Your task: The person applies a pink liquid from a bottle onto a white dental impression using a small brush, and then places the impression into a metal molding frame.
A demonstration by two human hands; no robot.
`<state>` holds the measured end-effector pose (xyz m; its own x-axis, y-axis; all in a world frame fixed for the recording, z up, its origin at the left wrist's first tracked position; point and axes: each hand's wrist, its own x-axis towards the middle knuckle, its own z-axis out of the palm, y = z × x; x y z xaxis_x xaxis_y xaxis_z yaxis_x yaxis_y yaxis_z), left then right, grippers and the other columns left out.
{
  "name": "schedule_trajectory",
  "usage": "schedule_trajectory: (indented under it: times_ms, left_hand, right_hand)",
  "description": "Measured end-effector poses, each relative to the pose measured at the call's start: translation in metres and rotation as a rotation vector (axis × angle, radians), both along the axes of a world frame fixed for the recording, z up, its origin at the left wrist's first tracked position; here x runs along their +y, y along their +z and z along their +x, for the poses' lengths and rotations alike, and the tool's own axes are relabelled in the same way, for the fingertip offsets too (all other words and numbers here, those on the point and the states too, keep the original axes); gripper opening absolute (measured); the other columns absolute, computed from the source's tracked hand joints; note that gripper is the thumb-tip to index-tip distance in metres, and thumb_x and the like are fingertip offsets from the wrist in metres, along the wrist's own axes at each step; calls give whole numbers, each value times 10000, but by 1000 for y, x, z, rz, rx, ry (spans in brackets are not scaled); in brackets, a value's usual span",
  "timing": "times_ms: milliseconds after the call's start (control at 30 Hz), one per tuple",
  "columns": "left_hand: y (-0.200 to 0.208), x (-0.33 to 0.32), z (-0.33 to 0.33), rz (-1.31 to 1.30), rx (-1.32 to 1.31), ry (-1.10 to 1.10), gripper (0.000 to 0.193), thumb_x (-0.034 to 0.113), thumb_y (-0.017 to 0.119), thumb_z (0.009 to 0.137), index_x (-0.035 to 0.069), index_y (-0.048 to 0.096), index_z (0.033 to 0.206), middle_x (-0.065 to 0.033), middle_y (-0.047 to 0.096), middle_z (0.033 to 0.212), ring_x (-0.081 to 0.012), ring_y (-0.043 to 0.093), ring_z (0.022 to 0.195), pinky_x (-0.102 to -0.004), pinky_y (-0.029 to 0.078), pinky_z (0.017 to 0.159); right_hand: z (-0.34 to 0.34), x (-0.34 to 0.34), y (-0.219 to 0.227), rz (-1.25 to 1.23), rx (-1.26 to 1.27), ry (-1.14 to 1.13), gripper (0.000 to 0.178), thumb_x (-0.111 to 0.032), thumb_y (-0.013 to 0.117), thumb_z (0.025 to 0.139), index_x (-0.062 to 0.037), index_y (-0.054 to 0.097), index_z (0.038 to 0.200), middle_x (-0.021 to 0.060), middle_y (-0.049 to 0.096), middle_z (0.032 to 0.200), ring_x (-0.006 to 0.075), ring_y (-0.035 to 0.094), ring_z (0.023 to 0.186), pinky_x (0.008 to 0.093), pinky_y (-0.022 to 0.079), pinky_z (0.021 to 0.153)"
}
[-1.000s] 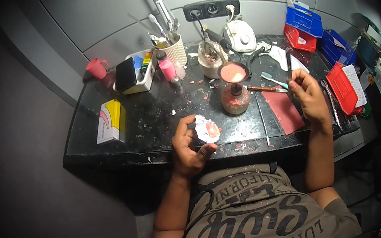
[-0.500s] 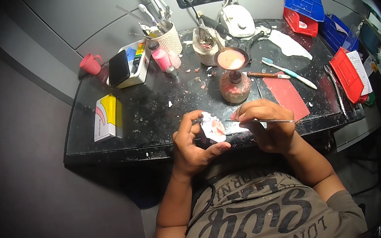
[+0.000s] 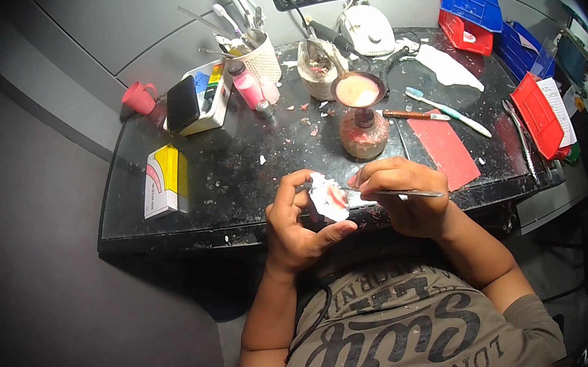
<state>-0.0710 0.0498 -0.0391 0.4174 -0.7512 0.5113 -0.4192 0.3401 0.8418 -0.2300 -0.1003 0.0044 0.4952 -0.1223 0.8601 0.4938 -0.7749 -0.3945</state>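
My left hand (image 3: 292, 224) grips a white plaster dental cast (image 3: 323, 206) between thumb and fingers, just over the table's front edge. Pink wax (image 3: 337, 196) covers part of the cast's right side. A slim metal wax carver (image 3: 416, 193) lies in the pinch of my right hand (image 3: 414, 202), its handle pointing right. The carver's tip reaches the waxed area; whether it touches is too small to tell. Beyond my hands stands a stained glass spirit lamp (image 3: 363, 140), and a small pan of pink wax (image 3: 357, 92) appears just above it.
A pink wax sheet (image 3: 444, 150), a toothbrush (image 3: 450, 113) and a brown-handled tool (image 3: 410, 115) lie to the right. Red bins (image 3: 537, 120) line the right edge. At the left are a yellow-and-white box (image 3: 163, 183), a white tray (image 3: 215, 112) and a pink bottle (image 3: 247, 86).
My right hand has shifted slightly left, toward the cast, and the carver's handle end has dipped. My left hand keeps the cast in nearly the same place.
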Motion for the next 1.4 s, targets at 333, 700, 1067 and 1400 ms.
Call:
schedule_trajectory:
  times_ms: [333, 700, 1067, 1400]
  left_hand:
    - [-4, -1, 4, -11, -91, 18, 872, 533, 914, 706, -33, 515, 1237, -95, 762, 827, -152, 736, 830, -285, 549, 807]
    - [7, -1, -4, -20, 21, -66, 852, 299, 956, 724, -20, 459, 1337, -149, 754, 1015, -187, 731, 959, -294, 557, 869]
    - [7, -7, -5, -90, -16, -133, 762, 8, 865, 780, 1, 419, 1398, -249, 580, 1399, -264, 591, 1285, -374, 462, 1088]
    - [8, -7, -6, -103, -31, -149, 776, 14, 865, 785, 14, 406, 1410, -262, 572, 1416, -278, 585, 1295, -375, 474, 1078]
  right_hand:
    - [1, -2, 0, -58, 29, -27, 185, 51, 729, 853, -2, 660, 1016, 146, 703, 950, 294, 731, 823, 341, 586, 697]
    - [-1, -1, 6, -54, 125, -20, 235, 50, 727, 846, 3, 645, 1062, 154, 701, 977, 314, 721, 881, 362, 582, 756]
    - [-5, -4, -4, 234, 191, 17, 93, -26, 706, 918, 33, 661, 974, 167, 698, 889, 283, 693, 791, 360, 539, 712]
    - [-1, -1, -5, 176, 204, -27, 85, -34, 710, 919, 14, 657, 965, 144, 693, 873, 304, 680, 772, 374, 528, 688]
